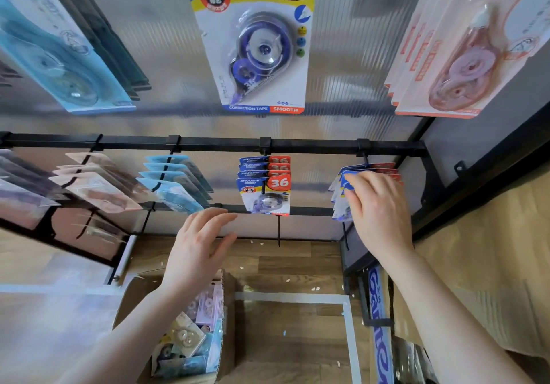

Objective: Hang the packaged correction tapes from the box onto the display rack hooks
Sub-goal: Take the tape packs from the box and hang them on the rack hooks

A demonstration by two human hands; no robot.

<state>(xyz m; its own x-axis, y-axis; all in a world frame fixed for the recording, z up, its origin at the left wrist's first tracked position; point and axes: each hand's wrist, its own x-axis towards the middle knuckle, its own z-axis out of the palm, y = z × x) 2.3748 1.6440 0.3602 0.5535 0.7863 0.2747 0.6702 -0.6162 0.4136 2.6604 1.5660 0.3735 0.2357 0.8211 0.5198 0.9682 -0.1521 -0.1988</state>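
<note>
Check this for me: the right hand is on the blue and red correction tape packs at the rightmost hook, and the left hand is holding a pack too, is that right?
Not quite. The head view shows the left hand holding nothing; its fingers are spread, open in the air above the box. The rest stands: the right hand is on the blue and red correction tape packs at the rightmost hook.

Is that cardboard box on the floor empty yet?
No. The cardboard box is open on top, and packaged correction tapes are still piled inside, below the left hand.
</note>
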